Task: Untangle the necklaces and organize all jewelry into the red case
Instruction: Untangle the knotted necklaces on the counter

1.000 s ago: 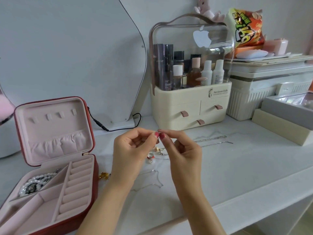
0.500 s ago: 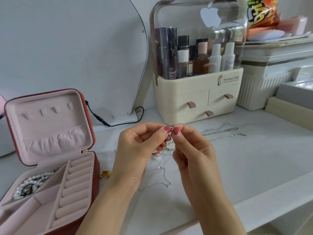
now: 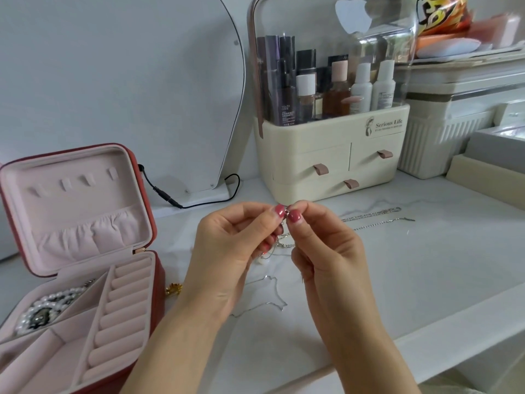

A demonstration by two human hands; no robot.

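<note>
Since a second ago the view has drawn in and tipped down, so the cream plastic cosmetics organiser with a clear domed lid [image 3: 332, 155] now looms larger just beyond the hands, while the hands themselves have kept their pinch. The white counter [image 3: 426, 265] spreads under both forearms. To the left of the left hand [image 3: 227, 251] stands the open red jewellery case with pale pink lining [image 3: 82, 251], lid upright, a white pearl strand [image 3: 48, 305] lying in its far-left compartment. The right hand [image 3: 326, 251] meets the left at the fingertips, raised above the counter, thumbs and forefingers of both clamped together on the small ring end of a thin silver necklace chain [image 3: 279, 241], which hangs down between the palms. Below the hands a loose silver chain loop [image 3: 264, 302] lies on the counter; beyond and right of the right hand lie two more silver chains [image 3: 377, 217]. A small gold ornament [image 3: 174, 288] sits touching or just beside the case, near the left wrist.
</note>
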